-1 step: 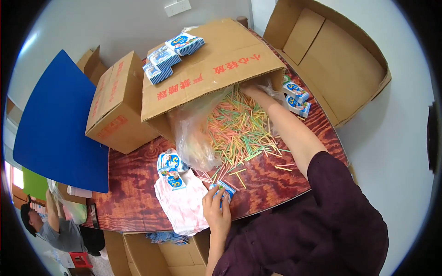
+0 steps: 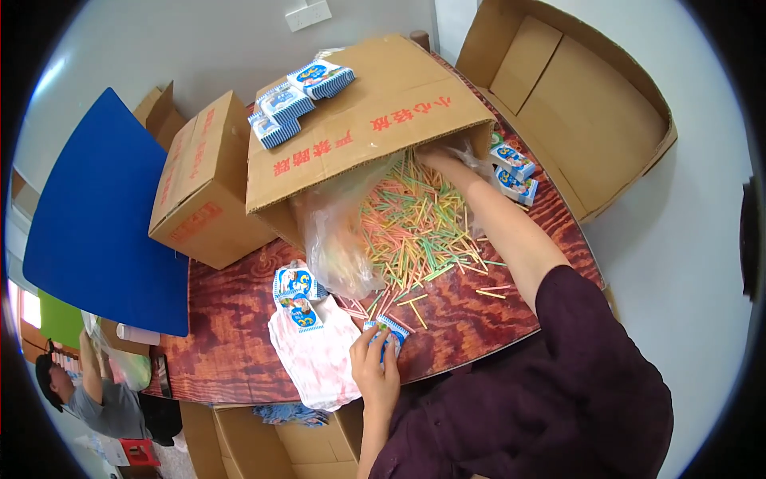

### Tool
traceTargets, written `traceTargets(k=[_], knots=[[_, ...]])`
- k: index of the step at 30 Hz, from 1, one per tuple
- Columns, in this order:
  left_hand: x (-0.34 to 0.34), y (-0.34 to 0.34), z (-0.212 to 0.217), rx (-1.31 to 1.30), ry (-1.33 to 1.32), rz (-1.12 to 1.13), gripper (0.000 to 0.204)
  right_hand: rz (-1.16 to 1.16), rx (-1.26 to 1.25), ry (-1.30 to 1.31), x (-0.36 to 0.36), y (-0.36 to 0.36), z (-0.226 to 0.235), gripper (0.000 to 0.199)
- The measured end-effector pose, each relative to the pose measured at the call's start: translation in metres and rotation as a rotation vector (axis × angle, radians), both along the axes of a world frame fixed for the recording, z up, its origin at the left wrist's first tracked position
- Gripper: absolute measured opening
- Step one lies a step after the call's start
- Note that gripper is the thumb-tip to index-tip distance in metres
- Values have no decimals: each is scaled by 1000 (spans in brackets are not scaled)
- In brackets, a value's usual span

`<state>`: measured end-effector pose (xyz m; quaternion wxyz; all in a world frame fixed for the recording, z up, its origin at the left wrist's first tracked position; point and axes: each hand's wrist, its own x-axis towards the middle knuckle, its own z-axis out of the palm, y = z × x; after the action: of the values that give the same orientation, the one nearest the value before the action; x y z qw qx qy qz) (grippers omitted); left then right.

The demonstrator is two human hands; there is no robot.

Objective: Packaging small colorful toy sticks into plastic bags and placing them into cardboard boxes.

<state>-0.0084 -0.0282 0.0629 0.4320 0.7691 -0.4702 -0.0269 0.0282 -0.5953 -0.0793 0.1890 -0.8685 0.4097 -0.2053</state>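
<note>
Two hands are working: the left hand (image 2: 377,363) is gripping a packet (image 2: 388,331) on the tabletop (image 2: 231,343) while the right hand (image 2: 441,160), fingers hidden, is gathering sticks (image 2: 415,227) from the box (image 2: 375,120).

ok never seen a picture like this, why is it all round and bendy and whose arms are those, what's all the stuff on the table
The picture comes from a wide fisheye camera worn on a person's head, looking down, so straight edges bend near the rim. The arms are that person's own. The left hand holds a small blue and white packet at the near edge of the dark wooden table. The right hand reaches into a tipped cardboard box, where a clear plastic bag spills a heap of thin coloured sticks. More packets lie on the box top, and a pink and white bag lies beside the left hand. Another person is at lower left.
</note>
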Motion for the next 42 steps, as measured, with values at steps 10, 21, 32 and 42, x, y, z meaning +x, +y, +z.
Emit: traceTargets(k=[10,21,32,42], knots=[[9,21,7,-24,47,66,21,101,28,-153,-40,179,204,32],[8,-42,-1,-196,986,6,26,458,1244,-785,-103,314,126,15],[0,-90,-14,-294,985,-94,38,305,708,-781,-125,365,88,22],[-18,-96,-5,-367,811,-191,42,409,254,-792,-122,367,79,16]])
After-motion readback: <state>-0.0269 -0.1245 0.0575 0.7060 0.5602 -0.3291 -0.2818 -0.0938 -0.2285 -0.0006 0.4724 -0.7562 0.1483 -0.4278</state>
